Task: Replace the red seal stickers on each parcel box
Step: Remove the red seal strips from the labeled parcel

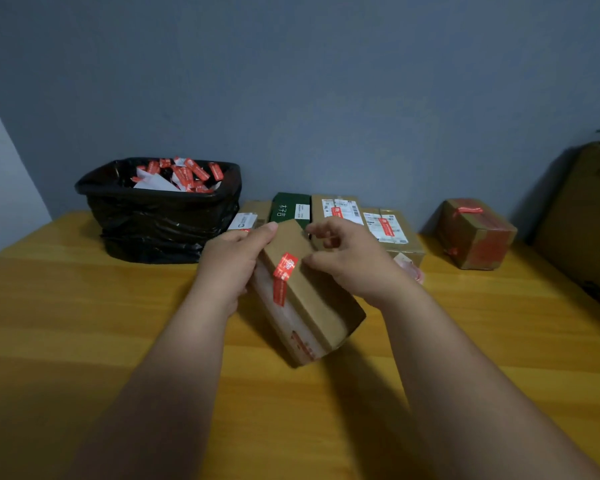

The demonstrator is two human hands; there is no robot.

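A brown parcel box (321, 306) is tilted up off the wooden table (84, 323) in front of me. A red seal sticker (284, 277) runs over its upper left edge. My left hand (234, 259) grips the box's left side, with the thumb lying along the top. My right hand (347, 254) sits at the box's far top corner, fingers curled and pinched there; what they pinch is too small to tell. Behind the hands a row of parcels lies along the wall, among them a green box (290, 209) and cardboard boxes with red seals (387, 226).
A bin lined with a black bag (160, 209) stands at the back left, full of peeled red stickers and white backing paper. A small taped box (475, 233) sits at the back right. A large carton (589, 216) leans at the right edge.
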